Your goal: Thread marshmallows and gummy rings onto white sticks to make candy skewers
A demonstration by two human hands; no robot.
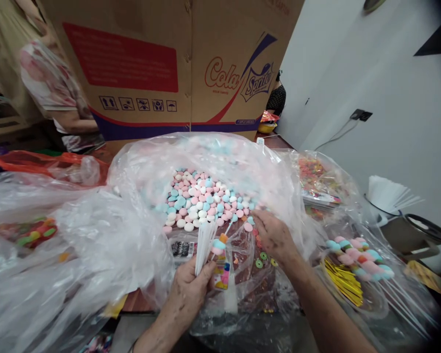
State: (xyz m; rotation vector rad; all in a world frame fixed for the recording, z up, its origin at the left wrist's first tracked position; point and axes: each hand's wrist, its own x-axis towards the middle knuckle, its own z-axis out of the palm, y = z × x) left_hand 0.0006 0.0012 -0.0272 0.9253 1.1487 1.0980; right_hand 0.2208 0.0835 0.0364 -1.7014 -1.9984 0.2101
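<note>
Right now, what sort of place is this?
Probably a small candy-packing workroom: a clear plastic bag of pink, blue and white round candies, finished candy skewers at right, and thin white sticks held in the left hand.

single head-worn view, facing forward and down, close above the candy bag (139, 162)

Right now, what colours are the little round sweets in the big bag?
The sweets are pink, pale blue and white; the head view shows them best.
</note>
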